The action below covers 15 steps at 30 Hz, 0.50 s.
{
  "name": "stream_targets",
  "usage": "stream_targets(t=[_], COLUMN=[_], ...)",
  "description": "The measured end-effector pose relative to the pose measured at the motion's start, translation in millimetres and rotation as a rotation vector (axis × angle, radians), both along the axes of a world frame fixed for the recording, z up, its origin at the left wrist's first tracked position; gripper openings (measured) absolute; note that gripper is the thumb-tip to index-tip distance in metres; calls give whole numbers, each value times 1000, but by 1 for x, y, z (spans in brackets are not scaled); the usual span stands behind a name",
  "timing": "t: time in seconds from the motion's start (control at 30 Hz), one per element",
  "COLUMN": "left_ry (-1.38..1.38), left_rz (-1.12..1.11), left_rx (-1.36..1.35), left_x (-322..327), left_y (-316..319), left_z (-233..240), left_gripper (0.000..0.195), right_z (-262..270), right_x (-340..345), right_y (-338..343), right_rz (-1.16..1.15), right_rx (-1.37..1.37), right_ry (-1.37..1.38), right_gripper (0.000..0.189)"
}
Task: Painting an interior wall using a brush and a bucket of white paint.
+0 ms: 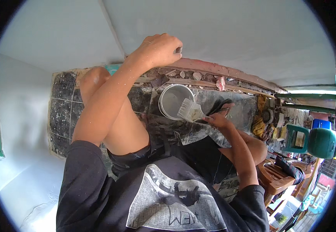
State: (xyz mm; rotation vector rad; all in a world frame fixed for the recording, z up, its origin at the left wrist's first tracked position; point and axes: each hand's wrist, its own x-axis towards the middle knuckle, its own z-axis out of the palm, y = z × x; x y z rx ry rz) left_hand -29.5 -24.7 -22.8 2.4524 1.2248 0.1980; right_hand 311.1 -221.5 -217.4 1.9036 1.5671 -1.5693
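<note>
A wide paintbrush [191, 110] with pale, paint-coated bristles is gripped by its handle in my right hand [218, 120]. The bristles overlap the right rim of a paint bucket [161, 108] in this view; whether they touch it I cannot tell. Pale liquid [172, 101] lies inside the bucket. Further forward, my left hand [162, 49] is loosely curled in front of the grey-white wall [214, 32]. Its palm faces away, so anything within it is hidden. Small white specks dot my left forearm.
Dark, paint-spattered floor tiles [62, 108] surround the bucket. A reddish ledge [211, 66] runs along the wall base, with rubble and a crumpled wrapper [220, 83] beside it. To the right are a wooden chair [278, 179], a green plastic chair [294, 139] and yellow cloth [259, 124].
</note>
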Motion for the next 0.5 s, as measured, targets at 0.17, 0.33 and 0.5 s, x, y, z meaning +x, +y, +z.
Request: stream_targets(t=[0.17,0.33,0.5], left_ry=[29,34,21], left_rz=[2,17,17], left_rx=[-36,-32,-26], left_x=[3,2,1], left_y=[1,3,2], left_z=[-1,-3,-5], left_gripper=[23,22,23], right_z=[-25,-25,-25], right_x=[2,8,4], right_y=[-20,-17,-20], right_rz=[-58,13,48], right_rx=[56,16,68], right_ry=[14,-13,-45], right_gripper=[63,77,73])
